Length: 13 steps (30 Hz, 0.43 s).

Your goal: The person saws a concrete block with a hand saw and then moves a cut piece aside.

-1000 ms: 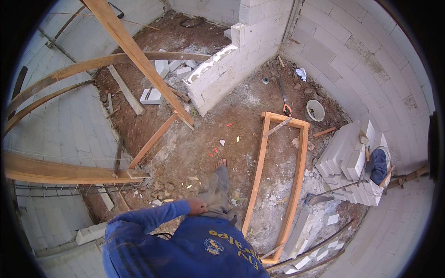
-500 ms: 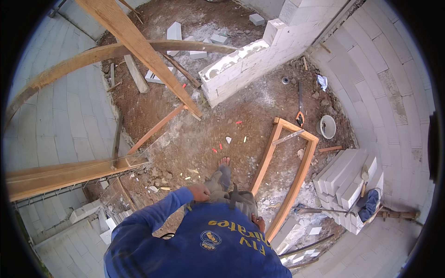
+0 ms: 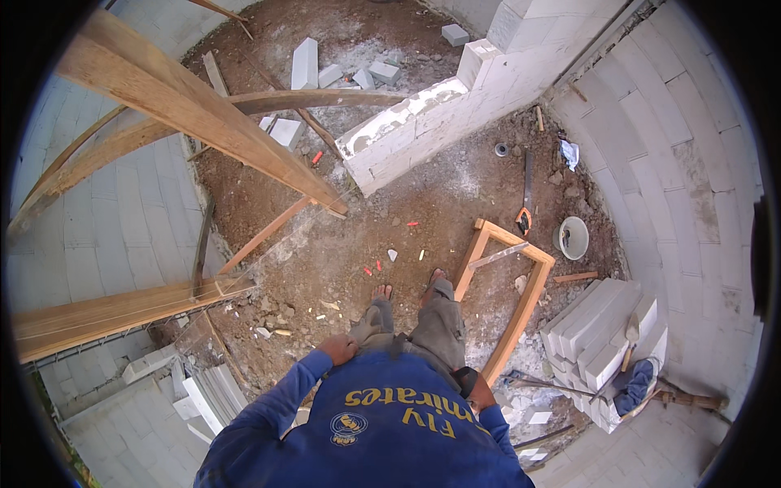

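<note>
Beside my left thigh, my left hand [image 3: 338, 348] hangs next to the grey trousers [image 3: 374, 324] with its fingers curled. It shows nothing held. At my right hip, my right hand [image 3: 482, 394] is closed by a dark object [image 3: 465, 379] whose kind I cannot make out; my body partly hides its fingers. Just beyond that hand, a wooden frame [image 3: 521, 333] lies on the dirt, with a thin strip [image 3: 498, 255] across its far corner. My bare feet [image 3: 382, 291] stand on the soil to its left.
A handsaw [image 3: 525, 215] and a white bucket [image 3: 573, 237] lie beyond the frame. Stacked pale blocks [image 3: 598, 325] carry a trowel [image 3: 632, 329] at right. A low block wall [image 3: 407, 130] stands ahead. Timber posts [image 3: 203, 114] and a plank [image 3: 122, 315] fill the left.
My right foot has come into view beside the left. My left hand has dropped from the trouser front to beside the thigh. My right hand has moved outward at the hip.
</note>
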Motion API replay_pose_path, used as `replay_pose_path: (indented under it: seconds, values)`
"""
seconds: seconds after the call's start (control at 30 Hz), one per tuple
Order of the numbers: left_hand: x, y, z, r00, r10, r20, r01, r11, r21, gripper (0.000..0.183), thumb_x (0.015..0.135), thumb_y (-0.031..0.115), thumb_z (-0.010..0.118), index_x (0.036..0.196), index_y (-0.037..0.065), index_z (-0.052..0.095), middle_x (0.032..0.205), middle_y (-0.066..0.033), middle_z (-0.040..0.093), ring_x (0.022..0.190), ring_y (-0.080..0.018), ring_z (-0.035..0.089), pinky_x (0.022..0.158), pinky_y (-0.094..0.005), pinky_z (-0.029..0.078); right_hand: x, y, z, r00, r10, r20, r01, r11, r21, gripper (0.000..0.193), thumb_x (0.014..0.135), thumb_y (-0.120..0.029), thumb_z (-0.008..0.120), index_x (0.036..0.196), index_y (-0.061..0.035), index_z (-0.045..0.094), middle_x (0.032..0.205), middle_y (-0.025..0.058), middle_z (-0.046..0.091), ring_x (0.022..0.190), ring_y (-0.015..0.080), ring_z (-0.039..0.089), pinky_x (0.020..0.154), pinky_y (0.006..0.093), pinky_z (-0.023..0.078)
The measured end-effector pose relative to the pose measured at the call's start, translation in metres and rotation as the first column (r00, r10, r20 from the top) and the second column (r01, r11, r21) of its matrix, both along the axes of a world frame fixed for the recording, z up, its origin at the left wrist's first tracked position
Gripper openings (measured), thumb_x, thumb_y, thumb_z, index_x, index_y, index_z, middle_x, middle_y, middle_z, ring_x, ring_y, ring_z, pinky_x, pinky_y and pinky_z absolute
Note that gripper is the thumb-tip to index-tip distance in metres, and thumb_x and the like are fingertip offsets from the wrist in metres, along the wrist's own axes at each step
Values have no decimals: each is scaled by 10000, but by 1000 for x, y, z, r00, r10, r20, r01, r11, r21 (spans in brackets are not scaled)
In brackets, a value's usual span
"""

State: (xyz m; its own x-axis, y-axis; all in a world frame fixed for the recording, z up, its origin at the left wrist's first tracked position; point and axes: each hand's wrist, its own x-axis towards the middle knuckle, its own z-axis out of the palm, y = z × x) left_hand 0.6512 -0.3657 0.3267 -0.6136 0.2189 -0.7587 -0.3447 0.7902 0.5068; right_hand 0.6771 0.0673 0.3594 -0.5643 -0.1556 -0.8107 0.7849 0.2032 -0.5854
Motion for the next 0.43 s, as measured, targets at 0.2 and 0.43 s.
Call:
replay_pose_path:
  seconds: [0.2, 0.43]
  values:
    - [-18, 44, 9, 989, 138, -53, -137, 990, 16, 365, 914, 334, 526, 956, 13, 696, 959, -298, 687, 932, -488, 665, 837, -539, 516, -91, 14, -18, 893, 381, -239, -385, 922, 32, 559, 945, -518, 643, 1077, 21, 704, 1007, 207, 730, 939, 295, 678, 868, 408, 501]
    - [-32, 46, 49, 893, 450, -25, -443, 887, 126, 385, 916, 358, 540, 936, 2, 685, 909, -284, 689, 886, -424, 685, 800, -494, 510, -163, 19, -22, 739, 673, -44, -660, 735, 158, 575, 915, -568, 656, 1086, -23, 730, 1125, 240, 723, 1064, 363, 705, 926, 432, 508]
